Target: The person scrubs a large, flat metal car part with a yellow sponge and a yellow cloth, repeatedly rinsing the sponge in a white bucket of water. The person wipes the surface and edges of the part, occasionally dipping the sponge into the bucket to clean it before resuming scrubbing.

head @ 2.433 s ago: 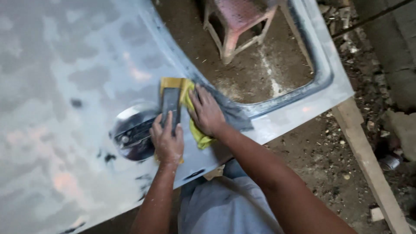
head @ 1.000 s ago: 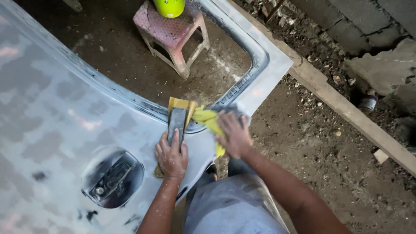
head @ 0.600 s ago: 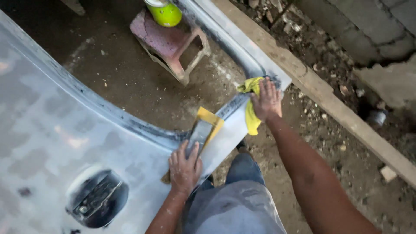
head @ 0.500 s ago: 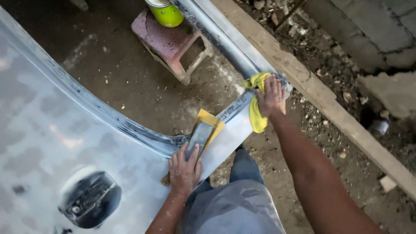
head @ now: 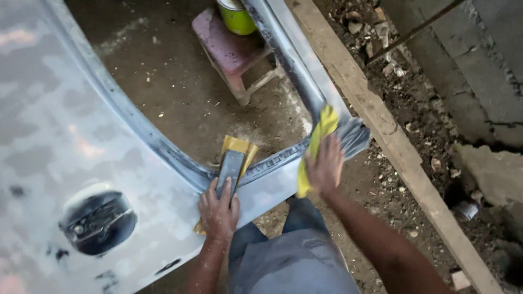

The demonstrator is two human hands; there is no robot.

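Left hand presses flat on a grey block over yellow paper at 6 o'clock on the bare car door—right hand, blurred, fingers spread on a yellow cloth at 3 o'clock—a green can cut off at 12.

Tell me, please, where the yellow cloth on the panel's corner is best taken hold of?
Probably the yellow cloth's upper end, pinched from above: it lies bare on the grey body panel, while the right hand covers its middle.
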